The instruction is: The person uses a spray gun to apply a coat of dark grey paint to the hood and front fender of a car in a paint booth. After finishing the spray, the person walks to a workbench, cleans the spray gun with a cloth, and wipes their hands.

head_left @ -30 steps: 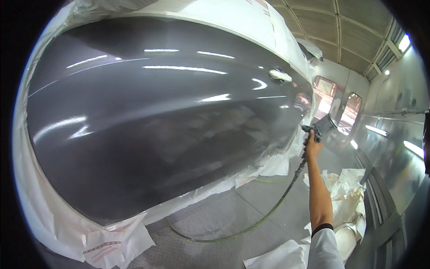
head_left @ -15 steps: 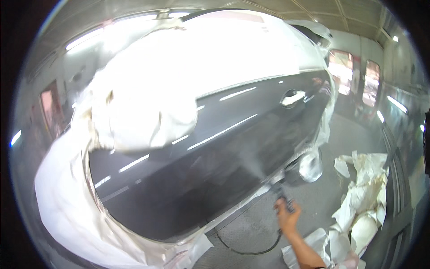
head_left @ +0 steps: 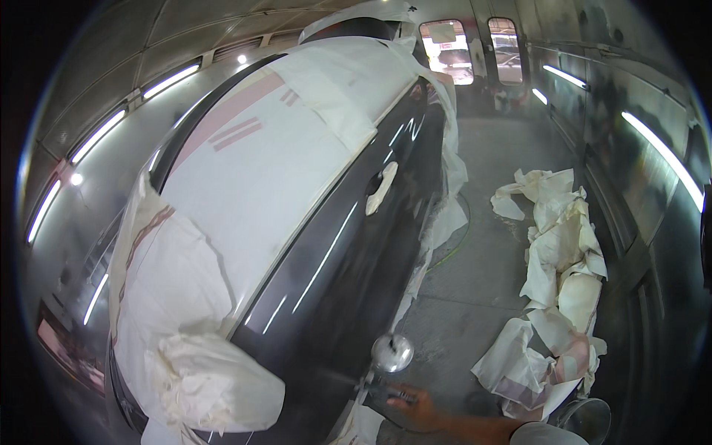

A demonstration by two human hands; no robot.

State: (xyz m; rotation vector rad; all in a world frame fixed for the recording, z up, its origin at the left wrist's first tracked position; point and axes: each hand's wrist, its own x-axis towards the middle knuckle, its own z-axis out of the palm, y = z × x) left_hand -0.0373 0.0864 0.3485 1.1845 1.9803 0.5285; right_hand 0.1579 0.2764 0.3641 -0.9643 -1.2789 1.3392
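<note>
My right hand [head_left: 414, 408] comes in from the lower edge, its fingers wrapped round a spray gun [head_left: 377, 384]. A round silvery cup [head_left: 391, 353] shows at the gun. The nozzle points left at the lower part of a glossy dark car door panel [head_left: 326, 297], with a faint mist in front of it. A pale, masked door handle [head_left: 382, 188] sits farther along the panel. White masking sheet [head_left: 267, 163] covers the windows and roof, and a wrapped bulge [head_left: 219, 382] stands out at the near left. My left hand is out of view.
Crumpled masking paper [head_left: 567, 252] lies along the floor at the right. A thin yellow-green hose [head_left: 451, 254] runs on the floor beside the car. Metal walls with bright tube lights [head_left: 664, 159] enclose both sides; windowed doors [head_left: 447, 55] stand at the far end.
My view has swung so the car runs away from me and the far doors sit nearer the middle. The gun and hand now appear lower, and the spray mist looks fainter.
</note>
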